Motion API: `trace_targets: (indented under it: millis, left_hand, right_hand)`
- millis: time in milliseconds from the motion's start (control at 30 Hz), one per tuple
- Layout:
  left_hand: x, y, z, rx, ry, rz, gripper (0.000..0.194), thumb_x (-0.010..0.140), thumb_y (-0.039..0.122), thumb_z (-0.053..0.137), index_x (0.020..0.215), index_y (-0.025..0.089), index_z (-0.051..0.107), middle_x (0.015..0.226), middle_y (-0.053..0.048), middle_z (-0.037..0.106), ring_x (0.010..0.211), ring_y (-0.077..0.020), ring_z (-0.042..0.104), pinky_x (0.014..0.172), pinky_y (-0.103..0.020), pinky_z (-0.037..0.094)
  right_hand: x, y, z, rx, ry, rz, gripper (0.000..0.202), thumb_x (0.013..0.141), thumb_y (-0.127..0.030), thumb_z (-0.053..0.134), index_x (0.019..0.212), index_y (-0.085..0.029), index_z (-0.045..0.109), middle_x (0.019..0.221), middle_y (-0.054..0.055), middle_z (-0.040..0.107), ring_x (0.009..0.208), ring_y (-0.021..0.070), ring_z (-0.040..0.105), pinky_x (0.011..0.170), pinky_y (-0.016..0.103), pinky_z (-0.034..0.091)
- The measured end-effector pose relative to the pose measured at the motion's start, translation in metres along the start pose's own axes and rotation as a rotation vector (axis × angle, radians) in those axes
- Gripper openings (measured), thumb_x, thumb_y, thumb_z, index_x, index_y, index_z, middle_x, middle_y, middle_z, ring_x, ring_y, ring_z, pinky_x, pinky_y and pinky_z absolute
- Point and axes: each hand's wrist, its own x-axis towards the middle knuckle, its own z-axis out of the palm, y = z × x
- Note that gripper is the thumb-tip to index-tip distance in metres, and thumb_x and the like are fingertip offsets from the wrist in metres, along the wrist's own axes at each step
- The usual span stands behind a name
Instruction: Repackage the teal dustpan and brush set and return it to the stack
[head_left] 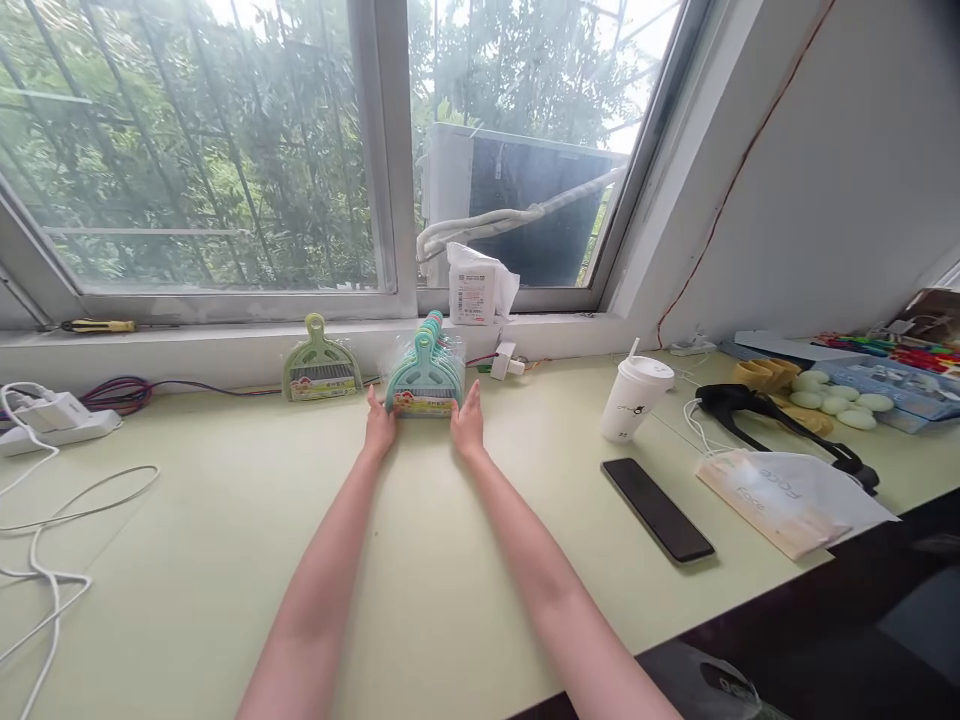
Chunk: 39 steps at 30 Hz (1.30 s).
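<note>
A row of small dustpan-and-brush sets (424,385), packed in clear wrap with printed labels, stands upright on the table near the window wall. The front set is teal, and several handles in other colours show behind it. My left hand (380,425) presses against the row's left lower edge, thumb up. On the opposite edge, my right hand (469,422) presses in with its fingers pointing up and forward. Between them the two hands clasp the row; some fingertips are hidden behind it. Left of the row, a single green dustpan-and-brush set (321,370) leans near the wall, apart from my hands.
A white cup with a straw (636,398), a phone (658,510) and a tissue pack (772,500) lie to the right. A black strap (780,420) is beyond them. White cables (52,560) and a power strip (60,430) sit left. A white package (480,288) rests on the sill.
</note>
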Motion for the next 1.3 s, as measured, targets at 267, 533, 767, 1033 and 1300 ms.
trace_targets:
  millis: [267,533,767,1033,1300]
  left_hand:
    - [-0.038,0.006,-0.015,0.010,0.035,-0.101,0.093,0.080,0.015,0.061,0.154,0.016,0.005,0.144,-0.024,0.044,0.133,-0.0294,0.048,0.112,-0.047,0.037]
    - [-0.083,0.020,-0.033,0.047,0.062,-0.051,0.055,0.079,0.013,0.059,0.129,0.020,0.038,0.135,-0.018,0.046,0.129,-0.0252,0.047,0.109,-0.044,0.041]
    - [-0.102,0.030,-0.043,0.015,-0.023,-0.036,0.034,0.078,0.005,0.048,0.110,0.016,0.051,0.118,-0.014,0.055,0.088,-0.0177,0.059,0.079,-0.036,0.055]
    - [-0.105,0.037,-0.041,0.149,-0.057,0.138,0.021,0.082,0.013,0.052,0.102,0.016,0.060,0.113,-0.013,0.056,0.098,-0.0231,0.058,0.090,-0.041,0.051]
    - [-0.125,0.067,-0.009,0.528,-0.361,0.655,0.025,0.084,0.026,0.063,0.109,0.021,0.062,0.120,-0.015,0.053,0.120,-0.0348,0.047,0.106,-0.052,0.034]
  right_hand:
    - [-0.021,0.006,-0.016,0.190,0.086,0.173,0.067,0.091,-0.022,0.039,0.154,-0.011,0.017,0.159,0.023,0.031,0.149,0.0262,0.032,0.120,0.048,0.029]
    - [-0.087,0.005,-0.068,0.131,-0.194,0.115,0.067,0.087,-0.024,0.047,0.151,-0.014,0.027,0.158,0.017,0.034,0.145,0.0254,0.037,0.117,0.042,0.036]
    - [-0.120,0.040,-0.206,-0.458,-0.014,-0.064,0.067,0.087,-0.030,0.054,0.150,-0.017,0.032,0.158,0.015,0.037,0.149,0.0299,0.028,0.120,0.051,0.026]
    - [-0.167,0.098,-0.356,-0.688,0.085,0.400,0.089,0.090,-0.065,0.042,0.156,-0.011,0.014,0.148,0.023,0.050,0.134,0.0378,0.050,0.110,0.056,0.036]
    - [-0.178,0.096,-0.343,-0.784,0.020,0.399,0.104,0.078,-0.059,0.066,0.156,-0.015,0.013,0.145,0.024,0.052,0.134,0.0397,0.049,0.108,0.054,0.036]
